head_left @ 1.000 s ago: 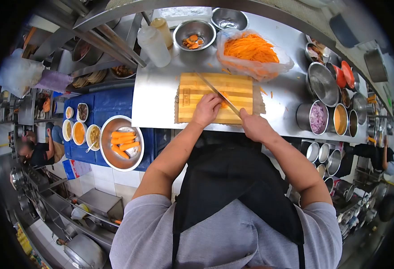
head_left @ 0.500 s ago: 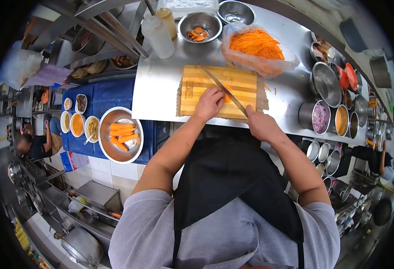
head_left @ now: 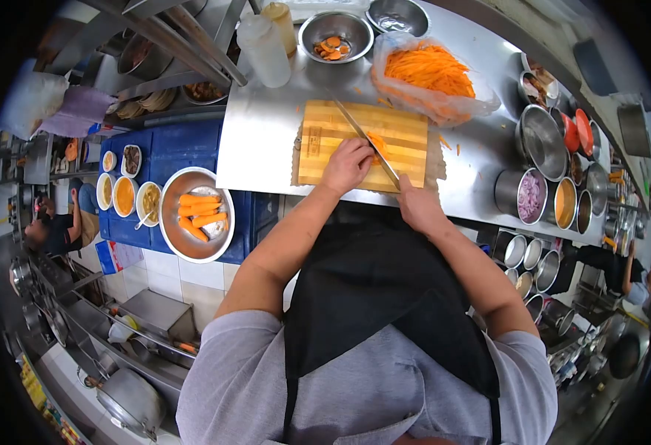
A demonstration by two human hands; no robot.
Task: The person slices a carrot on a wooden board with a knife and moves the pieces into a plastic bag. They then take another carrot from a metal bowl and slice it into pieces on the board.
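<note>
Upper centre of frame: left hand (head_left: 346, 165) presses carrot (head_left: 377, 143) onto cutting board (head_left: 322, 141) on steel worktop (head_left: 255, 148). Right hand (head_left: 417, 205) grips knife (head_left: 362, 136), blade across carrot. Bag of carrot shreds (head_left: 429, 70) just above board.

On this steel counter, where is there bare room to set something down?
Bare steel counter lies left of the striped wooden cutting board, below the white squeeze bottle. A smaller strip runs right of the board, dotted with carrot shreds. Crowded: metal canisters at right, clear bag of shredded carrot behind.
</note>
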